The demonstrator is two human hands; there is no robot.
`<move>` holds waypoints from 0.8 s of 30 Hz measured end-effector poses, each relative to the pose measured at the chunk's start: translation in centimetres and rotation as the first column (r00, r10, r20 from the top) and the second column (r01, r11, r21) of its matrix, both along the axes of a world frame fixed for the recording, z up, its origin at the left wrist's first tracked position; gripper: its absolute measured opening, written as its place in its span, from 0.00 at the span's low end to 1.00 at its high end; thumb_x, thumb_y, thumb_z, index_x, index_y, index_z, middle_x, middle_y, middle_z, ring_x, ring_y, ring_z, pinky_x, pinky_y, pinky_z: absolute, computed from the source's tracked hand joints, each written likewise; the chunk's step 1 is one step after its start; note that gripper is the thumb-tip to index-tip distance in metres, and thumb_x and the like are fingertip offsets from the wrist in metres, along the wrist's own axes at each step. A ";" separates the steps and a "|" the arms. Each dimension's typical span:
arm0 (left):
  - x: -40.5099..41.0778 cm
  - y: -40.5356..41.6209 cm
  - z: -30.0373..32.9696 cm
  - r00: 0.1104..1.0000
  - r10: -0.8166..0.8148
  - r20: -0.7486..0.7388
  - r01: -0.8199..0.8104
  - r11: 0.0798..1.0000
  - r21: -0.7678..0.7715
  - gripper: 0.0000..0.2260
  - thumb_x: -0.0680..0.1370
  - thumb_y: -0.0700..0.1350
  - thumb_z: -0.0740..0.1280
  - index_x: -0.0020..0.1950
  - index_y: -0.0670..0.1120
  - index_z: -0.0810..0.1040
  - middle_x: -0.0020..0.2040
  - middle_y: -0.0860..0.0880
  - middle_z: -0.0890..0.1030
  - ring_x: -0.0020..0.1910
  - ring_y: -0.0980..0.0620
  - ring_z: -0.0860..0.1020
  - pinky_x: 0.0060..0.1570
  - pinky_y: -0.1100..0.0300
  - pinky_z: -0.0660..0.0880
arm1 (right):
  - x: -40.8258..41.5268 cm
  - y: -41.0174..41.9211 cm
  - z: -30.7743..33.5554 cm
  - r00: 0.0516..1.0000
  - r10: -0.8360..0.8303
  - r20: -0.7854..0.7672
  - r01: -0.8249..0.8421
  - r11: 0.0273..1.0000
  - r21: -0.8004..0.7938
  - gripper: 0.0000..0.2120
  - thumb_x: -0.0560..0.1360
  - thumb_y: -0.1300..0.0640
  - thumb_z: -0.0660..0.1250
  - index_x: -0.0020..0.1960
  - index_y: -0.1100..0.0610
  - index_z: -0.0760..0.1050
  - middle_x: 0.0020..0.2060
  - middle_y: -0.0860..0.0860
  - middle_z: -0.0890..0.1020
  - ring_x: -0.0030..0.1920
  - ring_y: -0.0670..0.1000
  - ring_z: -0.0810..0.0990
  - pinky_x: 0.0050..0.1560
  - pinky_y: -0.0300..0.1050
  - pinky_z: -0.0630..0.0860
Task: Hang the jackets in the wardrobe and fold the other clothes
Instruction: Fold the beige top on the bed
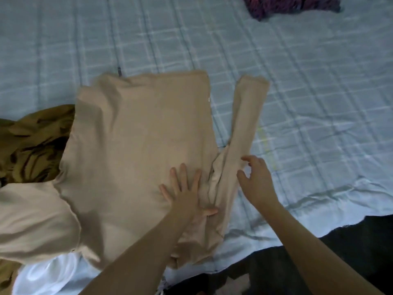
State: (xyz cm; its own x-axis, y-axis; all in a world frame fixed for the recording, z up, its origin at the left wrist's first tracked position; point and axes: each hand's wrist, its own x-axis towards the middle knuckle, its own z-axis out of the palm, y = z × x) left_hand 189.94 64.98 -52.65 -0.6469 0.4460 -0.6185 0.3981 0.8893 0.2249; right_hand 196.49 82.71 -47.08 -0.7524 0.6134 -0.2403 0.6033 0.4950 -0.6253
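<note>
Nearest, the left hand (187,194) presses flat, fingers spread, on a beige top (138,145) lying on the checked bedspread (308,81). Just right, the right hand (255,177), fingers loosely parted and holding nothing, nears its sleeve (244,116). The soft, light fabric looks best taken by the cuff beyond.

a home bedroom: a bed (297,103) under a checked sheet, strewn with loose clothes (138,135).

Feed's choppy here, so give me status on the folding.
Left hand flat on beige top. Right hand open beside sleeve, not gripping. Brown garment under top's left edge.
</note>
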 end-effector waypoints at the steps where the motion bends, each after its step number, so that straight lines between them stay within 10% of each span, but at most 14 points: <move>1: 0.0 0.1 -0.2 1.000 -0.007 0.001 0.007 1.000 -0.027 0.57 0.60 0.78 0.63 0.74 0.61 0.28 0.73 0.45 0.22 0.71 0.37 0.23 0.64 0.25 0.35 | -1.1 1.6 -0.2 1.000 -0.018 0.015 0.018 1.000 0.010 0.19 0.76 0.59 0.66 0.66 0.57 0.70 0.60 0.54 0.73 0.59 0.53 0.73 0.53 0.40 0.66; 7: 0.0 1.2 -0.5 1.000 -0.020 0.005 0.021 0.984 -0.175 0.59 0.56 0.82 0.57 0.62 0.58 0.15 0.66 0.43 0.15 0.68 0.35 0.21 0.64 0.26 0.36 | -8.3 10.7 -1.7 0.985 -0.025 0.171 0.016 0.999 0.049 0.29 0.75 0.51 0.69 0.71 0.63 0.63 0.64 0.62 0.72 0.64 0.61 0.71 0.62 0.51 0.69; 10: -0.2 1.6 -0.5 1.000 -0.017 0.007 0.018 0.981 -0.194 0.60 0.56 0.82 0.57 0.62 0.58 0.15 0.65 0.43 0.15 0.67 0.34 0.20 0.63 0.25 0.37 | -12.4 13.7 -1.7 0.955 -0.260 0.144 0.275 0.957 -0.091 0.33 0.74 0.46 0.70 0.70 0.63 0.62 0.63 0.61 0.74 0.61 0.60 0.76 0.60 0.51 0.74; 15: -0.2 1.4 -0.8 1.000 -0.016 0.021 0.020 0.979 -0.202 0.59 0.53 0.83 0.53 0.62 0.58 0.14 0.65 0.43 0.14 0.66 0.35 0.18 0.63 0.25 0.36 | -15.0 14.5 -1.7 0.797 -0.575 0.184 0.601 0.727 -0.333 0.37 0.62 0.35 0.75 0.58 0.61 0.73 0.48 0.57 0.81 0.45 0.56 0.82 0.37 0.46 0.77; 19: -0.4 1.5 -0.5 0.997 -0.028 0.066 0.041 0.977 -0.208 0.60 0.56 0.82 0.58 0.63 0.59 0.15 0.64 0.44 0.14 0.64 0.36 0.17 0.62 0.25 0.33 | -14.4 15.3 -1.6 0.819 -0.541 0.188 0.541 0.623 -0.564 0.12 0.69 0.53 0.75 0.36 0.56 0.72 0.19 0.49 0.74 0.19 0.45 0.72 0.23 0.36 0.69; 24: -1.3 1.0 0.5 0.984 -0.058 0.169 0.088 0.981 -0.176 0.59 0.54 0.83 0.57 0.62 0.61 0.15 0.61 0.46 0.11 0.62 0.38 0.15 0.63 0.27 0.30 | -10.3 14.1 2.1 0.810 -0.572 0.130 0.314 0.235 -0.920 0.11 0.72 0.59 0.59 0.49 0.60 0.77 0.41 0.55 0.82 0.41 0.55 0.82 0.41 0.45 0.81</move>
State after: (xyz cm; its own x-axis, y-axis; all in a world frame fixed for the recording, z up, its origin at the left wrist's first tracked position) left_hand 188.60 66.03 -52.19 -0.5012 0.3590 -0.7874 0.4351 0.8911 0.1293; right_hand 186.18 96.81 -44.99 -0.5361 0.3858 -0.7508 0.3336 -0.7202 -0.6083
